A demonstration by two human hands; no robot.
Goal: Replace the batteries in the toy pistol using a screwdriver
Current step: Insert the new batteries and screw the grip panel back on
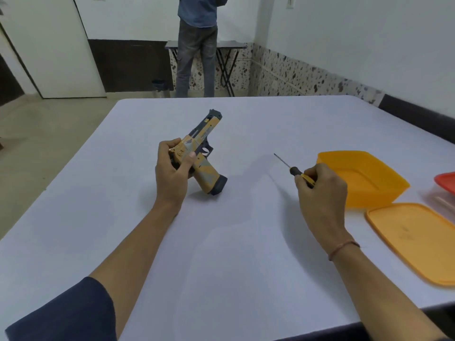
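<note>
Toy pistol (197, 153) and screwdriver (295, 171) in hand.
Left hand (172, 172) clasps the rigid, seemingly light plastic frame; right hand (320, 190) pinches the thin screwdriver's handle.

The room is evenly lit, soft and rather flat — no hard glare anywhere on the pale counter (246, 242). Light seems to fall from overhead, since shadows are faint and short: a grey smudge lies on the counter under the toy pistol (199, 153), and a longer, blurry one trails left of the right hand (320, 193) and its screwdriver (294, 169). The picture is slightly soft overall. At the right edge the orange lid (413, 239) and the red object (445, 182) smear out of focus. The wide lens bends things — the door (49, 45) at far left leans, and the counter's edges splay outward.
</note>
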